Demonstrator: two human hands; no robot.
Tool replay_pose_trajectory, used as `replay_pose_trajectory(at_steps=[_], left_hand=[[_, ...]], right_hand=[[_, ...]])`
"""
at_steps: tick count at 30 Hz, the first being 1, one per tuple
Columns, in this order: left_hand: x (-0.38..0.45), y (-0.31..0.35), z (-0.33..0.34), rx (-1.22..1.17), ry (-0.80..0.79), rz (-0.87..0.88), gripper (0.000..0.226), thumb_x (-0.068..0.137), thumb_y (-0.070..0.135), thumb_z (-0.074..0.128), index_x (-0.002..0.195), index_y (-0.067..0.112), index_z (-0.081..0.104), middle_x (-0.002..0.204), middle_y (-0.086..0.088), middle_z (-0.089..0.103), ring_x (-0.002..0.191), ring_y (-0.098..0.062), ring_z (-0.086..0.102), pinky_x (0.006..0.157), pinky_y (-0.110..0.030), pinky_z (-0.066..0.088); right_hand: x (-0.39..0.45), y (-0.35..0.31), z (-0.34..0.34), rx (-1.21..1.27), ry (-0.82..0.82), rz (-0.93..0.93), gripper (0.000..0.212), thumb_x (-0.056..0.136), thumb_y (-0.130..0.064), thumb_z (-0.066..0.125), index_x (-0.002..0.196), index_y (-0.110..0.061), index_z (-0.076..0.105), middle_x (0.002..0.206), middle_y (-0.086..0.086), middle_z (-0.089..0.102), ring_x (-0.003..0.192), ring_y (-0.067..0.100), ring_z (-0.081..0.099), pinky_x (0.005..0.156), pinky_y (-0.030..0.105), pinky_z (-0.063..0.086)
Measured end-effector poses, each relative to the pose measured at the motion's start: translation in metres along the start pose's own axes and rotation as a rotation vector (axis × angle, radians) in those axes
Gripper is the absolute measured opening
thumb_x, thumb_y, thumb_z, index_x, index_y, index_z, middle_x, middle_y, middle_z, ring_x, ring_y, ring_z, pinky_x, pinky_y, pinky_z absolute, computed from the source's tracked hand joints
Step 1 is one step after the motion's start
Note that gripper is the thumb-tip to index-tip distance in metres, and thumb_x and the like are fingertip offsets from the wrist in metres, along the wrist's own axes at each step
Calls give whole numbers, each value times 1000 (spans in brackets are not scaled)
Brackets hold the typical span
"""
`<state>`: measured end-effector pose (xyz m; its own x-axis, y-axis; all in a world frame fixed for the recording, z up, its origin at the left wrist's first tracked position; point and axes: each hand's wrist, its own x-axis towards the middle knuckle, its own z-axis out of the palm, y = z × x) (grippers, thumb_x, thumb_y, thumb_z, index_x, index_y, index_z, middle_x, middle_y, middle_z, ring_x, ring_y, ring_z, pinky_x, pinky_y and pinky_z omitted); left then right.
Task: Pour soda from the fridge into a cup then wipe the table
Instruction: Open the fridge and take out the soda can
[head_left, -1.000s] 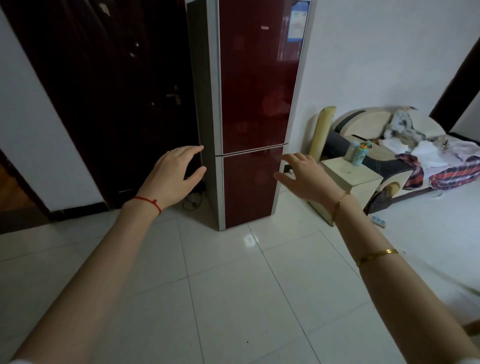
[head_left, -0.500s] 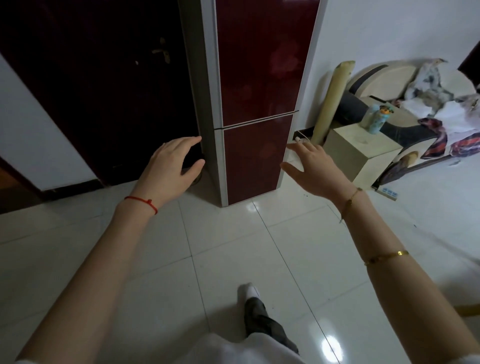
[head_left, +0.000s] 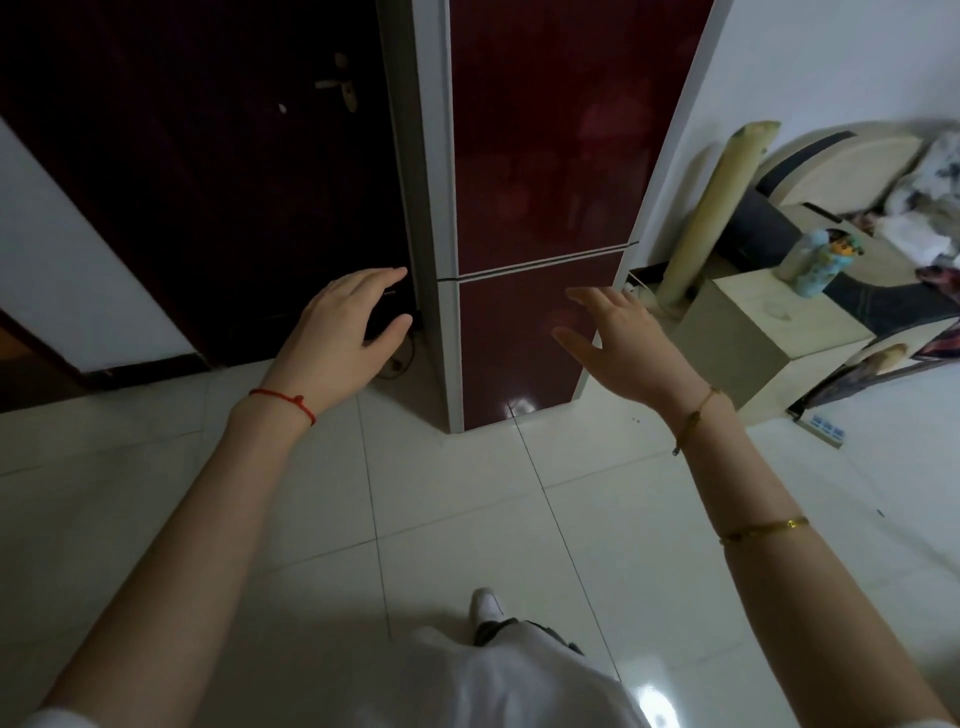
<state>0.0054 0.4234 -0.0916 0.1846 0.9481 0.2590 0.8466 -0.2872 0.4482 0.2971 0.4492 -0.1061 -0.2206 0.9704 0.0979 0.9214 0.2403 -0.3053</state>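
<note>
Both hands empty, fingers spread: left hand (head_left: 340, 332) & right hand (head_left: 621, 345) before fridge (head_left: 540, 208).

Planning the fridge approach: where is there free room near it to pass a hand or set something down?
Free: the tiled floor before the fridge, between left hand and right hand, both empty. The front part of the cream cabinet top is bare. Crowded: its back corner holds bottles, and a rolled mat fills the gap beside the fridge.

Single head-worn wide-angle view, facing forward and down; close to the fridge (head_left: 540, 208), tiled floor (head_left: 441, 519) below, both forearms entering from the bottom edge.
</note>
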Motion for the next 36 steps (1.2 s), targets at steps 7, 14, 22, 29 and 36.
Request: replay_pose_trajectory(at_steps=[7,14,22,29,36], left_hand=[[54,-27,17,-7,51,-83,51,99,31,51,146,17,40,149,-1,43,139,-17,37,116,-31,28],[94,-73,22,6,81,-150,51,98,30,52,146,16,41,149,-1,44,138,-15,37,112,-22,24],[174,-131,25,-30,64,-152,52,99,32,50,148,19,38,150,1,42,139,-14,37,113,-25,28],[274,-195,10,-84,-12,-47,54,99,34,50,149,22,34,152,2,38,140,-13,35,116,-30,30],[359,-240,1,-163,-104,114,58,99,34,50,151,24,28,153,5,37,141,-9,33,116,-30,30]], right_hand=[[90,7,10,60,-18,-36,56,96,-40,53,143,-12,43,141,12,50,131,36,41,108,49,36],[162,-4,35,103,-58,-97,54,95,-40,54,140,-11,46,134,13,54,127,37,46,105,49,40],[237,-14,63,141,-73,-65,53,96,-38,54,142,-13,45,137,10,53,128,35,44,107,47,38],[317,-41,85,208,-3,79,50,96,-36,55,139,-12,48,135,11,54,125,34,46,105,44,40],[364,-65,105,219,82,252,47,98,-36,52,138,-13,47,135,10,54,126,31,47,105,40,39]])
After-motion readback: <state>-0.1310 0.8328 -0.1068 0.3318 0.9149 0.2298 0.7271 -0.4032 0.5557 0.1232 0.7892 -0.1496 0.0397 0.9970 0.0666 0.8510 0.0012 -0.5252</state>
